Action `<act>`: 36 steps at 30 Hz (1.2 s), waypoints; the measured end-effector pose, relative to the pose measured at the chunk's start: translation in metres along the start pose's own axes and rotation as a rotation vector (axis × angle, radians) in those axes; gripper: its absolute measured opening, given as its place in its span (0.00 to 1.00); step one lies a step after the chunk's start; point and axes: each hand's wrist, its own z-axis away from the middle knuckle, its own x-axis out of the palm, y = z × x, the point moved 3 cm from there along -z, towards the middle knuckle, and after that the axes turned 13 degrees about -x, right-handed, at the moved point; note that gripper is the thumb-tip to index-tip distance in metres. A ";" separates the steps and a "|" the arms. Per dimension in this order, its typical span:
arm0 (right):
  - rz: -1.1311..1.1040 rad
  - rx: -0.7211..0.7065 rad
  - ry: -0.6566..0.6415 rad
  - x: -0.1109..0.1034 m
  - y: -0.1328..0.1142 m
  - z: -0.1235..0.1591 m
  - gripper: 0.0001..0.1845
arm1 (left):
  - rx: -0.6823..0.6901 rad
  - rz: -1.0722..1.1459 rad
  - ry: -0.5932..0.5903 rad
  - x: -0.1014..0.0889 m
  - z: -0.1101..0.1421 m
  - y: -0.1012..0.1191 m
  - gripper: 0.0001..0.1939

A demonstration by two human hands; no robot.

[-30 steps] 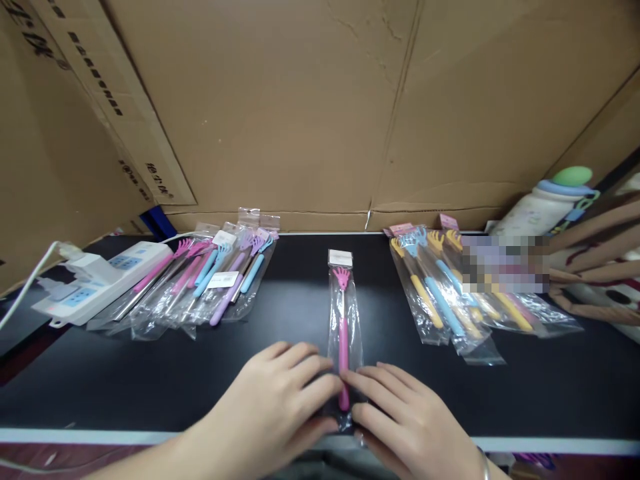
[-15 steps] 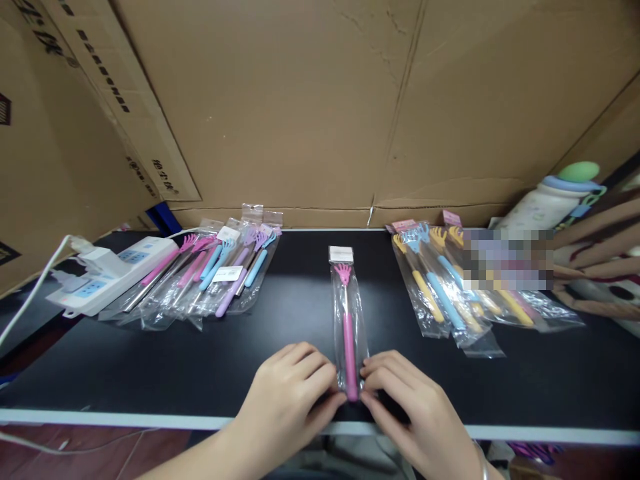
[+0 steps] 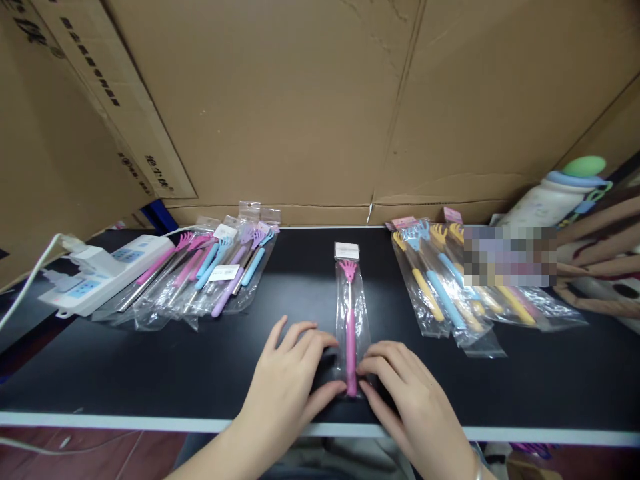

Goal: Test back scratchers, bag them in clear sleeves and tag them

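A pink back scratcher [image 3: 351, 333] in a clear plastic bag lies upright in front of me on the black table, its small hand-shaped head at the far end and a white label at the bag's top. To its left, my left hand [image 3: 287, 373] is open, fingers spread above the table, the thumb tip at the bag's lower left edge. On the other side my right hand [image 3: 413, 393] has its fingers bent and apart from the thumb, tips touching the bag's lower right edge beside the handle. Neither hand is wrapped round the scratcher.
Bagged pink, blue and purple back scratchers [image 3: 220, 267] lie at left beside a white power strip [image 3: 107, 273] with plugs. More bagged yellow and blue ones [image 3: 435, 287] lie at right, near a white bottle [image 3: 540, 203]. Cardboard [image 3: 290, 113] walls the back. A blurred patch covers part of the right.
My left hand has lifted its fingers from the bag's edge and spread them. My right hand stays by the bag's lower right edge. The bagged scratcher lies nearly where it was.
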 end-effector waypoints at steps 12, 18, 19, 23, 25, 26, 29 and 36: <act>0.130 -0.094 -0.049 -0.004 -0.003 -0.006 0.10 | -0.129 0.110 0.013 0.003 0.004 0.002 0.01; -0.114 -0.094 -0.249 -0.005 0.006 -0.017 0.18 | -0.113 0.070 0.091 -0.003 -0.001 0.002 0.03; -0.183 -0.095 -0.296 -0.005 0.008 -0.019 0.19 | -0.110 0.060 0.132 -0.005 -0.002 0.004 0.03; -0.434 -0.023 -0.362 -0.006 0.020 -0.023 0.18 | -0.043 0.011 0.332 -0.013 -0.003 0.015 0.06; -0.515 0.034 -0.338 -0.007 0.025 -0.026 0.17 | 0.022 -0.038 0.382 -0.015 -0.004 0.019 0.07; -0.551 0.052 -0.342 -0.007 0.026 -0.027 0.16 | 0.056 -0.073 0.385 -0.015 -0.005 0.021 0.07; -0.572 0.085 -0.441 -0.007 0.030 -0.035 0.13 | 0.136 -0.199 0.364 -0.013 -0.007 0.022 0.09; -0.253 0.101 -0.654 -0.003 0.046 -0.063 0.21 | 0.255 -0.375 0.313 -0.002 -0.012 0.024 0.06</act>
